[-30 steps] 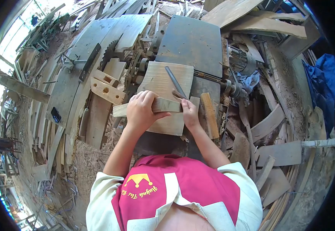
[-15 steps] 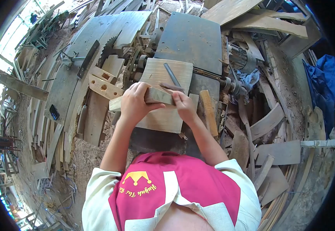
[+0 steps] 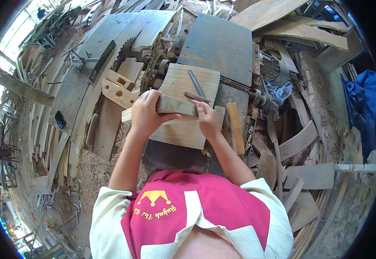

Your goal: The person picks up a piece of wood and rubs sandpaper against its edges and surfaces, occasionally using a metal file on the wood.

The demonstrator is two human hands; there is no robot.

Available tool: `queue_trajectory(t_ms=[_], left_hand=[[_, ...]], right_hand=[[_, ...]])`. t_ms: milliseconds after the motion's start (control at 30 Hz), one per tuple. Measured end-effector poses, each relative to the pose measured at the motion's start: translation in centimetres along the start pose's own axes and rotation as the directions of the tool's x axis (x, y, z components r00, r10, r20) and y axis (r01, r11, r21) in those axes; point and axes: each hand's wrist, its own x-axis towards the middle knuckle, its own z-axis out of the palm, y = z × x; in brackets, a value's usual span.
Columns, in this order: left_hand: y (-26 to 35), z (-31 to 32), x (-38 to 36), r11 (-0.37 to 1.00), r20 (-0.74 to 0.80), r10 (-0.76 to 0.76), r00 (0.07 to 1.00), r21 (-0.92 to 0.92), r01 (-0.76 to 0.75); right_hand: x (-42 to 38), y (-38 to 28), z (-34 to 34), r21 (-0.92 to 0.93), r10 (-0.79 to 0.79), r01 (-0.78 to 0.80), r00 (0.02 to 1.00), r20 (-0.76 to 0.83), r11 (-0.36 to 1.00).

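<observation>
A thick wooden block (image 3: 176, 106) is held between both hands, above a pale, wide board (image 3: 180, 134). My left hand (image 3: 145, 111) grips the block's left end, thumb stretched along its near side. At the other end, my right hand (image 3: 208, 120) is closed on the block with thumb and fingers. Just beyond the block, on the board, lie a dark grey bar-like tool (image 3: 196, 83) and a brown, stick-like piece (image 3: 196, 96). A light wooden piece with holes (image 3: 118, 93) is to the left of my left hand.
A machine with a flat metal table (image 3: 216, 47) stands ahead. To the left are a toothed saw blade (image 3: 125, 52) and a phone (image 3: 60, 119) on a bench. An orange-brown wood strip (image 3: 235, 128) lies right of the board. Scrap planks (image 3: 300, 140) crowd the right side.
The block has turned slightly and more of its long side shows. My left hand has shifted a little with it. The whole view has moved slightly.
</observation>
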Motion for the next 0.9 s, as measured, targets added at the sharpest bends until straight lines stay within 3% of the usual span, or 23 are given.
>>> queue_trajectory(t_ms=[33, 100, 133, 200, 233, 300, 367, 433, 467, 567, 633, 700, 800, 867, 900], left_hand=[[0.2, 0.2, 0.0, 1.0, -0.005, 0.013, 1.0, 0.021, -0.013], [0.8, 1.1, -0.3, 0.998, -0.017, 0.058, 0.998, 0.04, -0.058], [1.1, 1.4, -0.6, 0.993, -0.027, 0.104, 0.994, 0.063, -0.102], [1.7, 1.6, -1.1, 0.992, -0.035, 0.108, 0.994, 0.075, -0.105], [1.7, 1.5, -1.2, 0.99, -0.044, 0.115, 0.992, 0.084, -0.111], [1.4, 1.3, -1.3, 0.991, -0.053, 0.106, 0.993, 0.085, -0.102], [1.0, 0.6, -1.3, 0.999, -0.063, 0.017, 0.998, 0.043, -0.015], [0.8, 0.8, -1.3, 0.997, -0.044, 0.058, 0.997, 0.053, -0.056], [1.0, 1.0, -1.3, 0.993, -0.011, 0.103, 0.995, 0.055, -0.103], [2.0, 2.0, -1.0, 0.991, -0.003, 0.113, 0.994, 0.071, -0.112], [2.4, 2.3, -1.1, 0.99, 0.001, 0.115, 0.993, 0.077, -0.115], [2.3, 2.3, -1.1, 0.99, -0.012, 0.091, 0.996, 0.107, -0.089], [2.1, 1.6, -1.3, 0.995, 0.024, 0.069, 0.997, 0.064, -0.071], [2.0, 1.2, -1.3, 0.996, 0.031, 0.067, 0.997, 0.057, -0.069], [2.0, 1.0, -1.2, 0.996, 0.045, 0.072, 0.996, 0.048, -0.074]], right_hand=[[-0.2, -1.7, 0.5, -0.003, 0.0, 0.0, 1.0, -0.002, 1.0], [-0.5, -4.4, 1.7, 0.084, -0.208, 0.205, 0.978, 0.029, 0.975], [-0.6, -5.1, 1.6, 0.085, -0.207, 0.204, 0.978, 0.031, 0.975], [-1.0, -6.0, 1.9, -0.006, -0.456, 0.456, 0.889, -0.043, 0.89], [-1.0, -5.4, 2.0, -0.004, -0.459, 0.46, 0.887, -0.041, 0.888], [-1.1, -2.5, 1.6, 0.055, -0.372, 0.373, 0.928, -0.025, 0.926], [-0.7, 0.8, 0.6, -0.009, -0.359, 0.359, 0.932, -0.056, 0.933], [-0.1, 1.9, -0.2, 0.02, 0.104, -0.103, 0.992, -0.072, 0.995], [-0.2, 2.5, -0.1, 0.02, 0.106, -0.105, 0.992, -0.07, 0.994], [-1.2, -4.1, 0.2, -0.003, 0.016, -0.016, 1.0, 0.015, 1.0], [-2.1, -6.9, 0.6, 0.163, -0.224, 0.221, 0.975, 0.0, 0.962], [-2.2, -6.9, 0.7, 0.19, -0.229, 0.225, 0.973, -0.003, 0.956], [-0.8, -0.2, 0.8, 0.108, -0.148, 0.146, 0.989, 0.005, 0.983], [1.1, 6.3, 0.4, 0.145, 0.11, -0.103, 0.993, -0.041, 0.984], [1.3, 6.3, 0.0, 0.146, 0.112, -0.105, 0.993, -0.044, 0.984]])
